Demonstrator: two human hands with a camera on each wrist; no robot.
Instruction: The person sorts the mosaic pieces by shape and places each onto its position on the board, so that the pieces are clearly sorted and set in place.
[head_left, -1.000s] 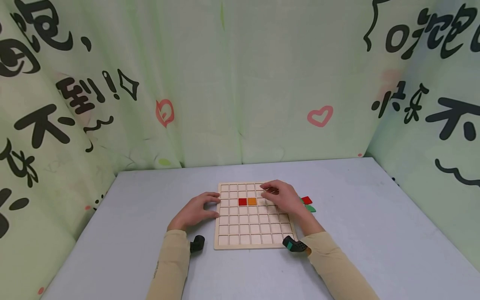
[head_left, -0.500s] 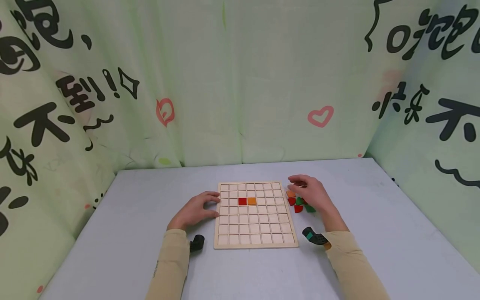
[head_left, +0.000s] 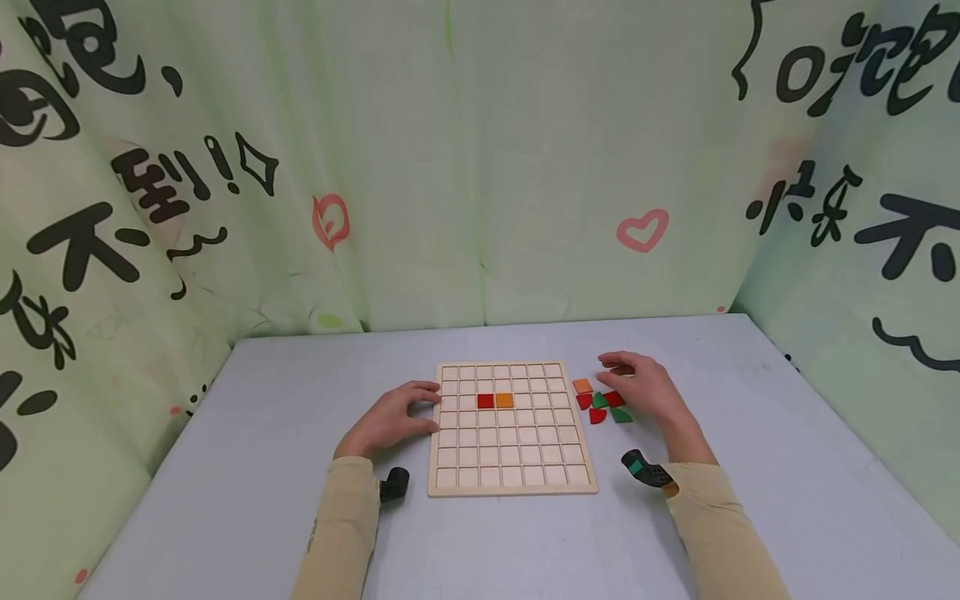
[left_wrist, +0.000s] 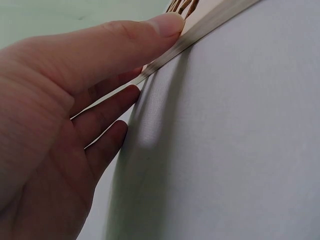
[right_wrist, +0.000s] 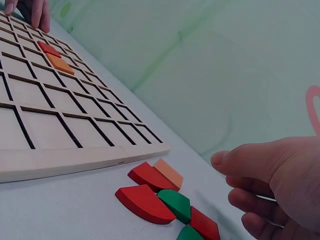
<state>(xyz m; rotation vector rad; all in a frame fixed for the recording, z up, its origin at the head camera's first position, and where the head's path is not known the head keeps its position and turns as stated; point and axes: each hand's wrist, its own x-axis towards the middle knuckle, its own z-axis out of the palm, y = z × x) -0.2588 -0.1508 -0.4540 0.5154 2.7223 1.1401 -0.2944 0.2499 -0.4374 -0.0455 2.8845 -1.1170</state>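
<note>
A wooden grid board (head_left: 510, 492) lies flat on the table. In one of its rows a red square tile (head_left: 486, 401) and an orange square tile (head_left: 505, 401) sit side by side. My left hand (head_left: 390, 417) rests at the board's left edge; the left wrist view has the thumb (left_wrist: 167, 25) on the rim. My right hand (head_left: 645, 387) hovers by the loose pieces right of the board, nothing between thumb and fingers. Among those pieces are an orange one (right_wrist: 169, 173), a red curved-edge one (right_wrist: 146, 204) and a green one (right_wrist: 176, 204).
The white table (head_left: 480, 550) reaches back to a pale green curtain (head_left: 480, 167) with dark lettering and hearts, which also hangs at both sides. Black wrist cameras sit at the left cuff (head_left: 356, 483) and right cuff (head_left: 690, 483).
My right hand has moved from over the board to the right, over the loose pieces, bringing more of them into sight. The left hand and both placed tiles have stayed put.
</note>
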